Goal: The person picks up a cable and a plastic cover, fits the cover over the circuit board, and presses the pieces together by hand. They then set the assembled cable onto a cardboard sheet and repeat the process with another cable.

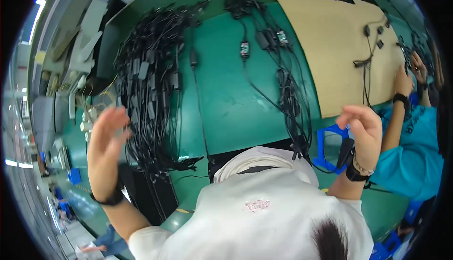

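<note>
Green bench [226, 109] — black cables [151, 81], left hand [106, 142] and right hand [363, 130] raised, empty

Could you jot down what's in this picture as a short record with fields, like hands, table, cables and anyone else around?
left hand: left hand raised, open, holding nothing
right hand: right hand raised, fingers loosely curled, holding nothing
wrists: a dark band on each
table: green table
big pile: black cable bundle heaped near the left hand
middle: cables with small black boxes strung across the table
board: tan board at the far right
neighbour: a co-worker in a teal shirt, hands at the board's edge
</note>
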### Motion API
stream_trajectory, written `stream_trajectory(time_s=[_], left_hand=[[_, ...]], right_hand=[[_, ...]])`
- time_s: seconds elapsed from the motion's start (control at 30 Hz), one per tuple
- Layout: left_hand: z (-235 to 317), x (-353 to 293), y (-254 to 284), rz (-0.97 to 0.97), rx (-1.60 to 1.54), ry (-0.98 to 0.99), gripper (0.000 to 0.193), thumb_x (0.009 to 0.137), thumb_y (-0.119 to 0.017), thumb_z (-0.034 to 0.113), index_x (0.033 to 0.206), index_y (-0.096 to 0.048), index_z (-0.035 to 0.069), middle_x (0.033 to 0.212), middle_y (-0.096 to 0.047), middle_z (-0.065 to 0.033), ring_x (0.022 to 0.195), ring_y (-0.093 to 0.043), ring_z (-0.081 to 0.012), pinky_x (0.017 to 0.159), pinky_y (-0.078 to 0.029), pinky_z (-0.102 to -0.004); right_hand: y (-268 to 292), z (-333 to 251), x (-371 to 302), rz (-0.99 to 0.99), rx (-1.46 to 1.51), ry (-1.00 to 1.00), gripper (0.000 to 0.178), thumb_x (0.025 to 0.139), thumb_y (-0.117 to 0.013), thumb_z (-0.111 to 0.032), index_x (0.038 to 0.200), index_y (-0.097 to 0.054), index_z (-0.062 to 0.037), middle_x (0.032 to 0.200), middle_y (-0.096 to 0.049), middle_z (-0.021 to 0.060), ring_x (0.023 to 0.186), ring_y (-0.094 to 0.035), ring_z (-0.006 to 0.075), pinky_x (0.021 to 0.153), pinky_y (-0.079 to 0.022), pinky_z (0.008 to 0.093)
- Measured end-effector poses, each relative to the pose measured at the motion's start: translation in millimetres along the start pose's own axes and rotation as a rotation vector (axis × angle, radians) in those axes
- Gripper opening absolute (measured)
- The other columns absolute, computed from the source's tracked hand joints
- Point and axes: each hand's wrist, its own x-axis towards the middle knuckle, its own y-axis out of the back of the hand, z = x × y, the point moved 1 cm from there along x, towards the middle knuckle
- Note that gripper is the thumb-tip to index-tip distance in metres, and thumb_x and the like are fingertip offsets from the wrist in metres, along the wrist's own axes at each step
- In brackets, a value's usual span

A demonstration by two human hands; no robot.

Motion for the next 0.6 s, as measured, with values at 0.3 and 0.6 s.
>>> stream_trajectory(time_s=[0.3,0.6], left_hand=[[-18,32,-144,-0.067,-0.647,-0.078,0.032,0.081,-0.059,0.010,0.109,-0.048,-0.001,0.108,-0.055,-0.0146,0.095,-0.053,-0.0219,0.080,-0.045,-0.0318],[-4,68,-173,-0.071,0.351,-0.639,0.011,0.078,-0.061,0.007,0.086,-0.059,-0.001,0.096,-0.059,-0.0106,0.084,-0.054,-0.0159,0.073,-0.045,-0.0276]], right_hand=[[-22,-14,38,0.008,-0.521,0.079,0.022,0.079,-0.059,-0.008,0.099,-0.060,0.0007,0.077,-0.062,0.0053,0.069,-0.056,0.0102,0.063,-0.045,0.0225],[16,-38,30,0.001,-0.788,-0.067,0.021,0.079,-0.058,-0.007,0.098,-0.061,0.0019,0.081,-0.064,0.0071,0.073,-0.058,0.0107,0.063,-0.045,0.0227]])
